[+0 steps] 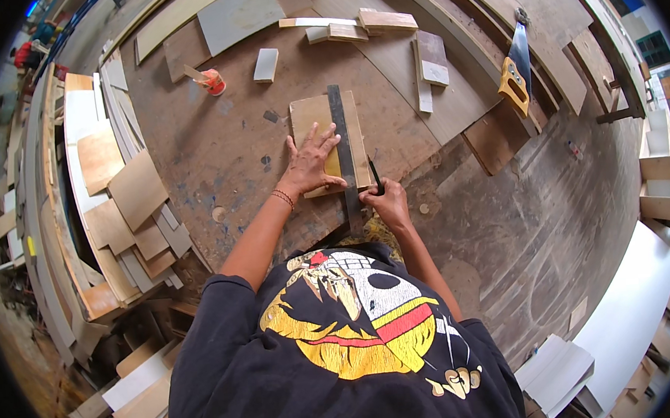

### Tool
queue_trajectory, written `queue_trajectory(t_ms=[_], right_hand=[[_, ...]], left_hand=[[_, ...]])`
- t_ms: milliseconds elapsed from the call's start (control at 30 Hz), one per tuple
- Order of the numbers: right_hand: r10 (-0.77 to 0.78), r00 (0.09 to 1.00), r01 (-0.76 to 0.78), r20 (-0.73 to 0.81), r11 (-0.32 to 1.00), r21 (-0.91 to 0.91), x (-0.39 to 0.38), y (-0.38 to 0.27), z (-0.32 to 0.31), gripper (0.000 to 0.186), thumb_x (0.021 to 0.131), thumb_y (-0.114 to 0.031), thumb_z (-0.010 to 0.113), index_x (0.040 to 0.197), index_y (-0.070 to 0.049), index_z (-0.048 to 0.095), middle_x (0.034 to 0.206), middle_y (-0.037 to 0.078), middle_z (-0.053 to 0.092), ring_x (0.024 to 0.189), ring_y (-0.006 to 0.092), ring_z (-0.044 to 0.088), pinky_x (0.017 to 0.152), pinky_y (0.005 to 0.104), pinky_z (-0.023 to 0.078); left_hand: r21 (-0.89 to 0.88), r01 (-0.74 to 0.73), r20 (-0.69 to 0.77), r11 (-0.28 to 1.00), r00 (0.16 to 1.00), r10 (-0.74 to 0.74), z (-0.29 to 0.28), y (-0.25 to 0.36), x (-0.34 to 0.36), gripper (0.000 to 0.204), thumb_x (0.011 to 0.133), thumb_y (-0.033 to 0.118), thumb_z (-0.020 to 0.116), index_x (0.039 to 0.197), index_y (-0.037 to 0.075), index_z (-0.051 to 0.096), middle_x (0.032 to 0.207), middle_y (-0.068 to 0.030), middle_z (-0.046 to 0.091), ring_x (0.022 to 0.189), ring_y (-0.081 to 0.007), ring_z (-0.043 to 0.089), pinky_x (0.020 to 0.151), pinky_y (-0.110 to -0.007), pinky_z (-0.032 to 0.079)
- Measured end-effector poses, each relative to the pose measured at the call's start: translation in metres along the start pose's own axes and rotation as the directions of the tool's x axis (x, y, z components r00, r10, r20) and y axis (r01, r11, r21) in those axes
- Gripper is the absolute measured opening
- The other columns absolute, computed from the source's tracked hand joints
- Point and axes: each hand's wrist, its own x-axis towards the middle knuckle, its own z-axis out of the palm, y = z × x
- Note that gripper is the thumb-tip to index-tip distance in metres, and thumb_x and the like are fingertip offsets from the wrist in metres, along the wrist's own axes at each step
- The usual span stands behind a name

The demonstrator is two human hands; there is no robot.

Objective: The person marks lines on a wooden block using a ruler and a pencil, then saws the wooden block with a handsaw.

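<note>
A light wooden board (pixel 304 116) lies on a brown worktable (pixel 238 154), with a long dark metal straightedge (pixel 336 106) lying lengthwise over its right part. My left hand (pixel 308 162) rests on them with fingers spread; a yellow piece (pixel 332 162) shows under it, its shape mostly hidden. My right hand (pixel 383 200) grips a thin black pen or pencil (pixel 374 172) near the board's lower right corner, beside the straightedge.
Wood offcuts (pixel 386 20) and a red cup (pixel 213 84) with a stick lie farther back. A yellow-handled saw (pixel 514 84) rests at upper right. Stacks of panels (pixel 134 200) flank the left, white sheets (pixel 617 298) the lower right. A person in red (pixel 27 56) is far upper left.
</note>
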Motion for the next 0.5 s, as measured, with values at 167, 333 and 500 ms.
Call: queue_trajectory(t_ms=[167, 333, 500], right_hand=[[0.013, 1.000, -0.013, 0.005, 0.999, 0.034, 0.0002, -0.0003, -0.0002, 0.018, 0.065, -0.012, 0.071, 0.067, -0.001, 0.056, 0.066, 0.009, 0.066, 0.063, 0.0160, 0.064, 0.059, 0.0291, 0.048], [-0.004, 1.000, 0.004, -0.005, 1.000, 0.002, 0.0007, 0.0010, -0.0002, 0.018, 0.065, -0.012, 0.071, 0.067, -0.001, 0.056, 0.066, 0.009, 0.066, 0.063, 0.0161, 0.064, 0.059, 0.0291, 0.048], [-0.011, 1.000, 0.011, -0.014, 0.999, 0.035, 0.0021, 0.0068, 0.0025, 0.020, 0.065, -0.013, 0.072, 0.067, -0.001, 0.056, 0.065, 0.009, 0.065, 0.063, 0.0164, 0.064, 0.059, 0.0294, 0.048]], left_hand=[[0.010, -0.003, 0.000, 1.000, 1.000, 0.003, -0.0003, 0.0004, 0.0004, 0.109, 0.044, 0.071, 0.068, 0.134, 0.017, 0.040, 0.148, 0.0026, 0.021, 0.138, -0.0264, 0.011, 0.098, -0.075, 0.008], [0.007, 0.004, 0.014, 1.000, 1.000, -0.005, 0.0002, -0.0003, 0.0006, 0.110, 0.044, 0.073, 0.068, 0.134, 0.017, 0.040, 0.148, 0.0029, 0.021, 0.138, -0.0259, 0.010, 0.099, -0.074, 0.007], [0.018, 0.001, 0.009, 1.000, 1.000, -0.001, 0.0017, -0.0013, 0.0008, 0.110, 0.044, 0.074, 0.067, 0.134, 0.018, 0.039, 0.148, 0.0030, 0.021, 0.138, -0.0258, 0.010, 0.099, -0.074, 0.008]])
